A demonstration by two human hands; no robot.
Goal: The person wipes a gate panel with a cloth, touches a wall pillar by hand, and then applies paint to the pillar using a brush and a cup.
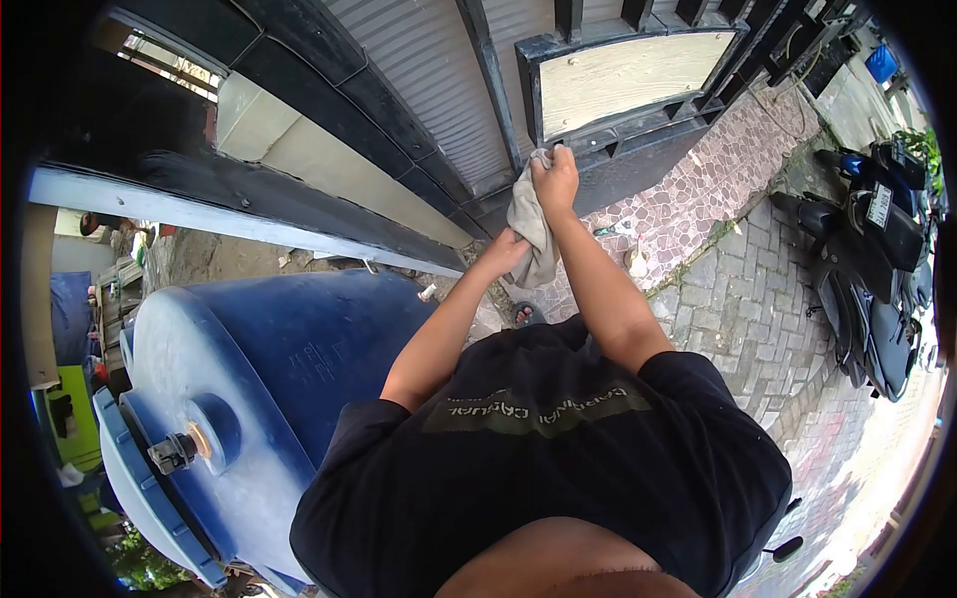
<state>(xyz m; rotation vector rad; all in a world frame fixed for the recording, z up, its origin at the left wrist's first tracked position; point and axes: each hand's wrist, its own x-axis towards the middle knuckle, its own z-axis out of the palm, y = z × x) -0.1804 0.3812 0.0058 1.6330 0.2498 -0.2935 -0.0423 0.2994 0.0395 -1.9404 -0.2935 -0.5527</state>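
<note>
A grey-beige cloth [531, 221] hangs bunched between my two hands in front of the dark metal gate [623, 184]. My right hand [556, 181] is closed round its upper end, close to the lower left corner of the gate's cream panel [638, 80]. Lower down, my left hand [505, 254] grips the cloth from the left side, with part of its fingers hidden in the folds. Both forearms reach forward from my body.
A large blue water tank [329, 339] stands close on my left. Several parked motorcycles [877, 249] line the right side on grey paving blocks [743, 289]. Stone-patterned tiles [738, 149] run along the gate's foot. A white bar [249, 221] crosses at left.
</note>
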